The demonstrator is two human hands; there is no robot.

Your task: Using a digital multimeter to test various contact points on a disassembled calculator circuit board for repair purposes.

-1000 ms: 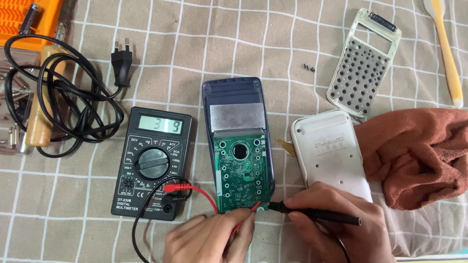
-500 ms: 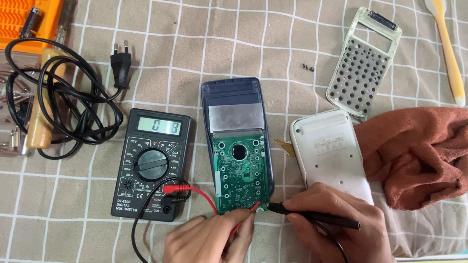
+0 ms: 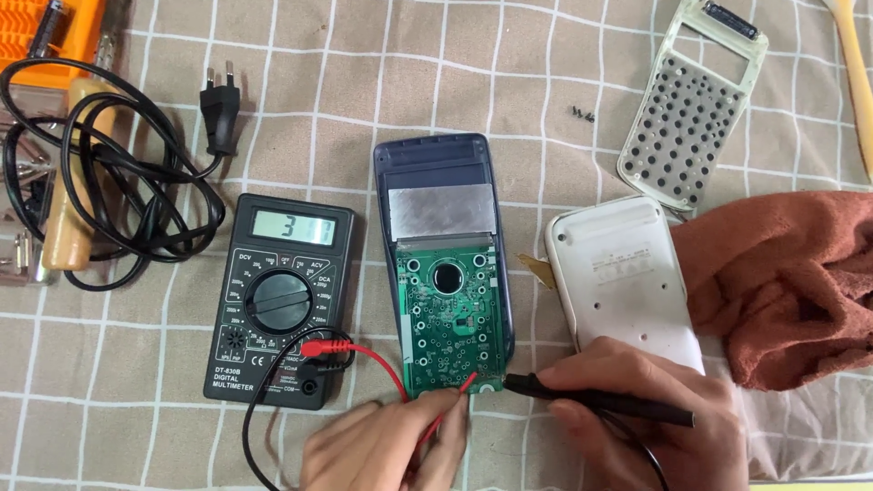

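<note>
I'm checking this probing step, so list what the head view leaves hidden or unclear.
- Red probe tip: the left hand covers it, so its contact with the green board is unseen.
- Black probe tip: too small to tell which pad it meets.
- Both hands: cut off by the bottom edge; right hand hides the white cover's lower end.
- Orange case: cropped at the top-left corner.

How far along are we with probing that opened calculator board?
Done: the front keypad shell and white back cover lie off to the side, green circuit board exposed. In hand: left hand holds the red probe, right hand the black probe, both at the board's bottom edge; the multimeter shows a reading. Left: reassembly.
</note>
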